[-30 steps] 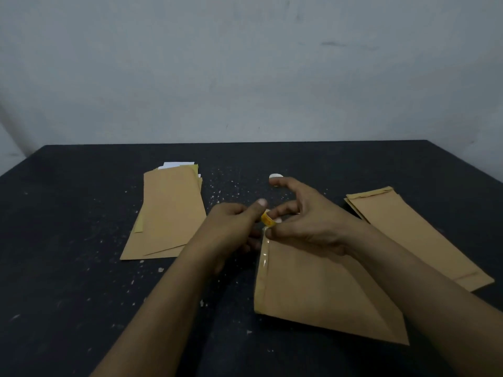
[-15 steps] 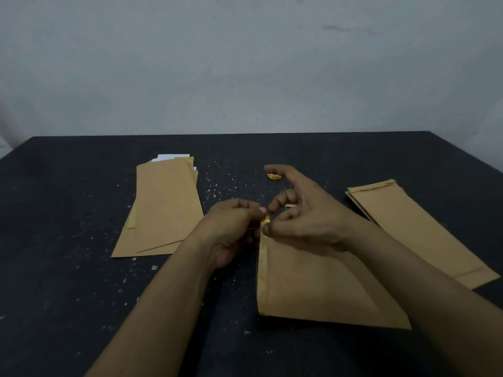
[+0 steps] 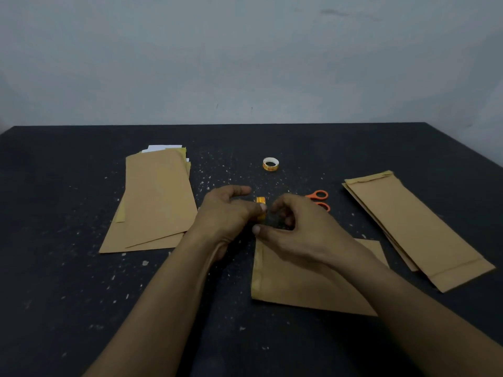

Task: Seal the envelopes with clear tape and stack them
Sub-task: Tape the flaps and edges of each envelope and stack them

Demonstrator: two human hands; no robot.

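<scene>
Of the scissors [image 3: 318, 197] only the orange handles show; the blades are hidden behind the right hand [image 3: 302, 232]. The small tape roll [image 3: 260, 200] is largely covered by the grip of the left hand [image 3: 227, 213]. Whether the right hand pinches any clear tape cannot be told. The near envelope [image 3: 294, 284] has its far end under that hand and forearm. The white sheets [image 3: 164, 147] are mostly covered by the left stack [image 3: 158, 202]. The surface [image 3: 54, 295] is cut off left, right and near.

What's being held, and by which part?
The left hand grips a small orange tape roll by its rim. The right hand's thumb touches the envelope corner; whether it pinches tape is unclear.
</scene>
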